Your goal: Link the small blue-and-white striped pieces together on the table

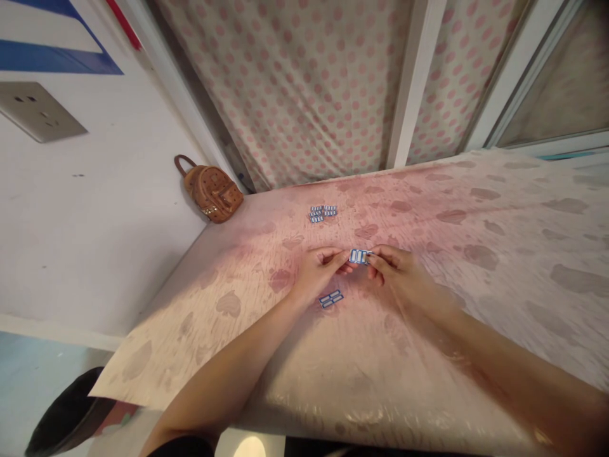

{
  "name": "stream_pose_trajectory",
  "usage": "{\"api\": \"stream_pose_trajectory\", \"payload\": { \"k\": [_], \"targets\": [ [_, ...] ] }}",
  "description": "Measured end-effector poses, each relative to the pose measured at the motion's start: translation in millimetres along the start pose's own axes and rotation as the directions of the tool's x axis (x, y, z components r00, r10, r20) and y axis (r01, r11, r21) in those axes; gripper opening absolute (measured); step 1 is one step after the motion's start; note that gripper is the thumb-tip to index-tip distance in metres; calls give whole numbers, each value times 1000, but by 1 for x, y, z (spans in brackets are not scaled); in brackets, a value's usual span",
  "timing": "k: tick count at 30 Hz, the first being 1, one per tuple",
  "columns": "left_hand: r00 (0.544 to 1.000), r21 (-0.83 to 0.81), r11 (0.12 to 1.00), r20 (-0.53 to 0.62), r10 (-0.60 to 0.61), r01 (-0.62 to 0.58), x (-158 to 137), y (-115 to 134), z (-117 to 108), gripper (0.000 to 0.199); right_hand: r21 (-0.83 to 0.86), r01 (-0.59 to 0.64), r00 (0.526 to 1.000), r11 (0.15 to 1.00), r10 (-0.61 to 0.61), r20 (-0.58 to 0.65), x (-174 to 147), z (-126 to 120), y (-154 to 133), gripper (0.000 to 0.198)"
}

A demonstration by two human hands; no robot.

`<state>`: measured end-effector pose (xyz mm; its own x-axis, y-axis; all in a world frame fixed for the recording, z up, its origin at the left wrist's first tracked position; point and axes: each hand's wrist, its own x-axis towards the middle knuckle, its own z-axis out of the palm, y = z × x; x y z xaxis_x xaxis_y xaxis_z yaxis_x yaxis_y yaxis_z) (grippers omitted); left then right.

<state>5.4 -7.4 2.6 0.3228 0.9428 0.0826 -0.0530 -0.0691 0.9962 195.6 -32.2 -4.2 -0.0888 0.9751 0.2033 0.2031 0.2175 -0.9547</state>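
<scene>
A small sheet of blue-bordered white labels [360,256] is held up between my two hands, a little above the table. My left hand [325,265] pinches its left end between thumb and fingers. At the right end, my right hand [391,262] grips it the same way, its fingertips covering that edge. Below my left hand lies another label sheet [331,299], flat on the tablecloth and slightly turned. Farther back, a loose group of similar label sheets [322,213] rests on the cloth, some overlapping.
A patterned, plastic-covered tablecloth [419,228] spreads under everything. At the back left, a small brown backpack [214,192] leans against the white wall. Polka-dot curtains [304,82] hang behind the table. A wall socket [42,111] is at the upper left.
</scene>
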Motion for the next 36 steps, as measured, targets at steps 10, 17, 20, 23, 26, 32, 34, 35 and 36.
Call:
{"api": "stream_pose_trajectory", "payload": {
  "k": [10, 17, 20, 23, 26, 32, 34, 35, 36],
  "targets": [
    [1000, 42, 999, 14, -16, 15, 0, -1, -1, 35, 23, 5, 999, 1000, -6, 41, -1, 2, -1, 26],
    [1000, 75, 997, -3, -5, 5, -1, 1, 0, 35, -75, 42, 997, 996, -37, 68, -3, 0, 3, 28],
    [998, 65, 996, -15, -54, 55, -3, 2, 1, 40, -131, 93, 993, 987, -82, 88, -5, 0, 3, 26],
    [989, 31, 989, -25, -146, 147, -4, 4, 4, 44, -186, 152, 986, 971, -134, 103, -7, 1, 2, 22],
    [980, 14, 980, -30, -196, 196, -6, 5, 7, 43, -213, 207, 977, 955, -189, 102, -8, 3, 2, 22],
    [976, -13, 976, -37, -217, 216, -6, 4, 7, 37, -207, 211, 975, 955, -192, 108, -8, 4, 3, 20],
    [980, -7, 981, -23, -196, 195, -6, 3, 7, 38, -186, 189, 979, 964, -172, 104, -7, 4, 4, 20],
    [984, 1, 984, -7, -176, 176, -6, 3, 7, 39, -176, 175, 982, 969, -159, 102, -7, 4, 4, 21],
    [988, 10, 988, 11, -153, 153, -6, 3, 7, 38, -166, 161, 984, 973, -146, 98, -6, 3, 5, 22]
  ]
}}
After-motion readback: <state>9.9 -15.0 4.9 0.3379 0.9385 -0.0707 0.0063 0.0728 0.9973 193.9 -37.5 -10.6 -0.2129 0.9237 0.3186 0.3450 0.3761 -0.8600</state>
